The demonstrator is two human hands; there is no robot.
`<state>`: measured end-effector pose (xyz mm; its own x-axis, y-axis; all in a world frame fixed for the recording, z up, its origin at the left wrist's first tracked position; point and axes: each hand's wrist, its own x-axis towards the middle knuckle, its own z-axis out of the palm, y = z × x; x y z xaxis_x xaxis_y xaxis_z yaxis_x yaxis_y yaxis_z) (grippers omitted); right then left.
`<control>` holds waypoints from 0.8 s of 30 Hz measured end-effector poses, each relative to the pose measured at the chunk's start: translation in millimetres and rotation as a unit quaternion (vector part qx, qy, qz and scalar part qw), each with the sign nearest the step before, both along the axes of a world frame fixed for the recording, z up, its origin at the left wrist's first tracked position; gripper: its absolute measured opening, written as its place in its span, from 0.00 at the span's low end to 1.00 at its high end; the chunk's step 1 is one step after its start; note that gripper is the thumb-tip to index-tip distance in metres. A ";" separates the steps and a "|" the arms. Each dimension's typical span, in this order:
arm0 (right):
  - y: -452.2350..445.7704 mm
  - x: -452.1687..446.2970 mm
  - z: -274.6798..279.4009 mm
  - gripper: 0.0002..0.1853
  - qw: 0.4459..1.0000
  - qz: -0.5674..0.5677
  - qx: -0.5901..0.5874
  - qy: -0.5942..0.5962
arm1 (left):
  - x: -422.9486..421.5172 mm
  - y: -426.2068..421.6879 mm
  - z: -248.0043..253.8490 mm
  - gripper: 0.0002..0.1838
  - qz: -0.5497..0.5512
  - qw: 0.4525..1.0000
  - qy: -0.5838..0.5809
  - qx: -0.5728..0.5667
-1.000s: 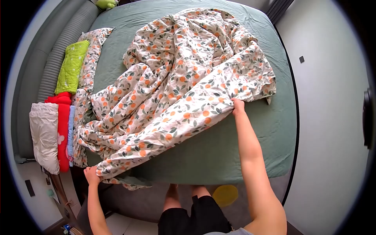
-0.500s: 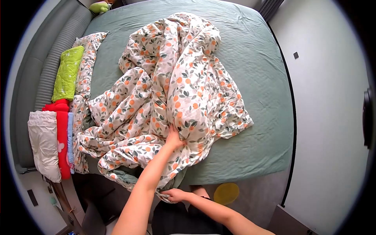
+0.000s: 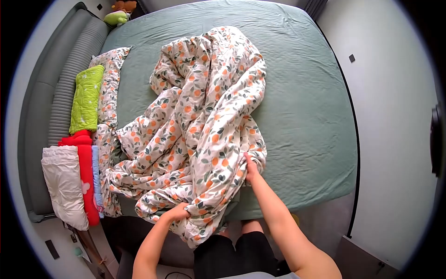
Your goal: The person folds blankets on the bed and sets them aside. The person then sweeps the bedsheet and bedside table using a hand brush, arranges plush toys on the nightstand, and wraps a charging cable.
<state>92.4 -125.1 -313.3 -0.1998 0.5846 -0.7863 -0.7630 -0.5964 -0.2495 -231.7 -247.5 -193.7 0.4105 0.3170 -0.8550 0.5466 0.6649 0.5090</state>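
Note:
A white quilt [image 3: 204, 116] printed with oranges and green leaves lies bunched on the bed, its near end hanging over the mattress edge by my legs. My left hand [image 3: 178, 212] is closed on a fold near that hanging end, some fingertips hidden in the cloth. Farther right and higher, my right hand [image 3: 251, 168] grips the quilt's right side, its fingers partly covered by fabric. The green fitted sheet [image 3: 306, 121] shows around the quilt.
Along the grey headboard [image 3: 69, 88] lie patterned pillows [image 3: 109, 88], a lime green cushion [image 3: 87, 98], a red folded item [image 3: 87, 181] and a cream folded one [image 3: 64, 181]. A green plush toy [image 3: 116, 18] sits at the far corner. A pale wall stands right.
The quilt's right part has been drawn left and gathered into a narrower heap. My hands, crossed half a second ago, are now uncrossed, with the right one on the quilt's right side.

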 end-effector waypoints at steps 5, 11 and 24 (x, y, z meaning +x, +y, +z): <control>19.3 -56.0 43.6 0.25 0.850 0.222 0.033 -0.476 | -12.8 6.7 -3.8 0.22 -0.123 0.991 0.031 0.050; -58.8 124.9 37.3 0.18 0.678 0.132 0.236 -0.683 | 40.3 94.2 -32.3 0.27 0.231 0.902 0.055 0.360; -136.8 449.1 88.1 0.34 0.385 0.632 -0.172 -0.650 | 354.4 183.8 -89.6 0.47 0.036 0.876 0.147 0.457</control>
